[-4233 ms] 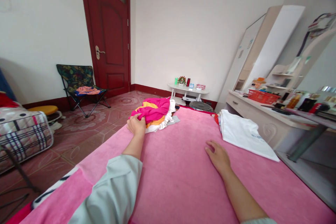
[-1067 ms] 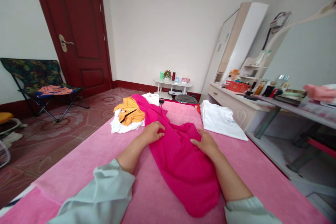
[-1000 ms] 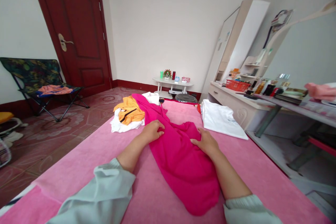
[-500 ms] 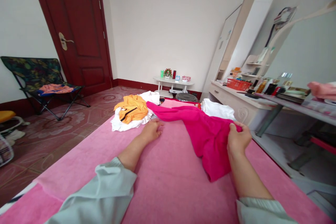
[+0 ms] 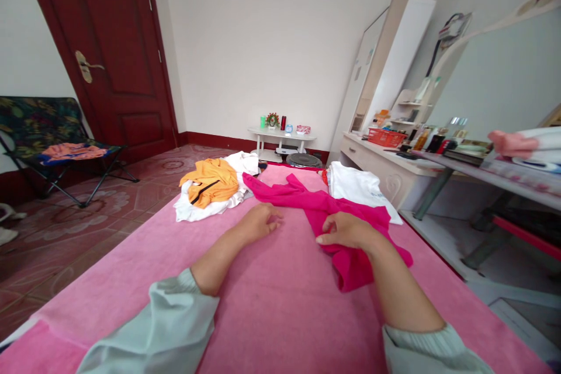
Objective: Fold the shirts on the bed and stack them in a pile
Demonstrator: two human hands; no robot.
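A magenta garment (image 5: 313, 201), long-sleeved by its look, lies crumpled across the pink bed cover (image 5: 280, 304). My right hand (image 5: 348, 231) is over its middle with fingers loosely curved and thumb apart; it grips nothing, and I cannot tell whether it touches the cloth. To the left, my left hand (image 5: 260, 222) hovers low over the cover just in front of the garment's left end. Its fingers are slightly bent and apart, with nothing in them. Beyond it sits a yellow garment (image 5: 213, 181) on crumpled white clothes (image 5: 197, 210). White folded clothing (image 5: 354, 181) lies behind the magenta garment.
A dressing table (image 5: 363, 152) with a red basket (image 5: 385, 137) and bottles stands on the right, beside a glass-topped table (image 5: 491, 172). At the left, a folding chair (image 5: 39, 123) holds clothes. A low white table (image 5: 280, 135) stands beyond the bed.
My right hand has let go of the magenta garment's right side and moved left over its middle. The garment's right part now lies down on the bed. The view has shifted slightly right.
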